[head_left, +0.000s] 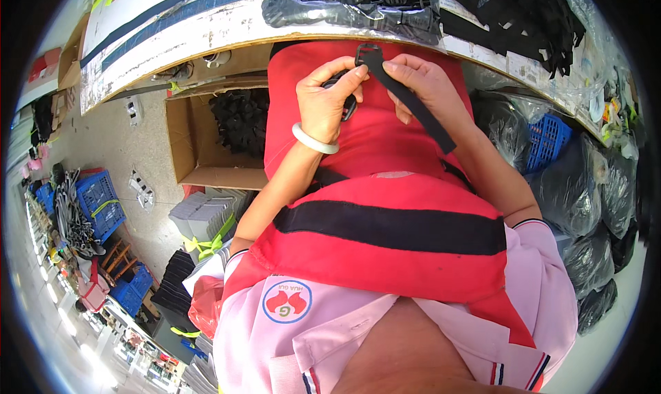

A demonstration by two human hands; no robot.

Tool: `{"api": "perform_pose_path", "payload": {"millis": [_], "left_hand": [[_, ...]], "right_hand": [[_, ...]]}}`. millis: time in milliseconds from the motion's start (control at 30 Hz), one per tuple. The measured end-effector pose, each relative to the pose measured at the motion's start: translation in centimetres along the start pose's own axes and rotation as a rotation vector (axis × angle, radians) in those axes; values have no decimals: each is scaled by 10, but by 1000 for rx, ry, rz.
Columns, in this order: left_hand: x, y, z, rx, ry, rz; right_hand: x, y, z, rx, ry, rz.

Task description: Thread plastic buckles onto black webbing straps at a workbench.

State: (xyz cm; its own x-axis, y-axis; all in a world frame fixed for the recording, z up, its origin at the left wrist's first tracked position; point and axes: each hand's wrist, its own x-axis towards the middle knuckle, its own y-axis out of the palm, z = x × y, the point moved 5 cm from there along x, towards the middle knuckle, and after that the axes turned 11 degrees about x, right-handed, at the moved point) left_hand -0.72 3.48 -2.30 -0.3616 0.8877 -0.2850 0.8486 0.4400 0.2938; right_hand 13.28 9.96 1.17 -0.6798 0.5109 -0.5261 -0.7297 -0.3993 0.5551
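My left hand [320, 108] is closed, with thumb and forefinger pinched beside a black plastic buckle [361, 50]. Another black buckle piece [350, 108] lies within the curl of its fingers. A short black webbing strap [416, 106] meets the upper buckle at one end, and its free end hangs toward my right forearm. Thumb and fingers of my right hand [435, 91] grip this strap close to the buckle. Whether the strap runs fully through the buckle's slots I cannot tell. Both hands are above the red apron [372, 143] on my lap, just short of the table edge.
On the worn white table [227, 26] ahead lie a bag of black buckles [351, 12] and a heap of black straps [509, 22]. An open cardboard box [189, 139] with black pieces stands at the left. Black plastic bags [568, 187] and a blue basket [547, 143] crowd the right.
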Motion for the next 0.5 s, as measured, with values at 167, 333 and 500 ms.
{"api": "perform_pose_path", "payload": {"millis": [167,333,500], "left_hand": [[0,2,-8,143,122,-79],[-1,-3,-8,174,194,-119],[-2,-7,-13,620,610,18]], "right_hand": [[2,11,-7,231,-135,-55],[12,16,-10,192,-202,-65],[33,-4,-18,248,-90,149]]}}
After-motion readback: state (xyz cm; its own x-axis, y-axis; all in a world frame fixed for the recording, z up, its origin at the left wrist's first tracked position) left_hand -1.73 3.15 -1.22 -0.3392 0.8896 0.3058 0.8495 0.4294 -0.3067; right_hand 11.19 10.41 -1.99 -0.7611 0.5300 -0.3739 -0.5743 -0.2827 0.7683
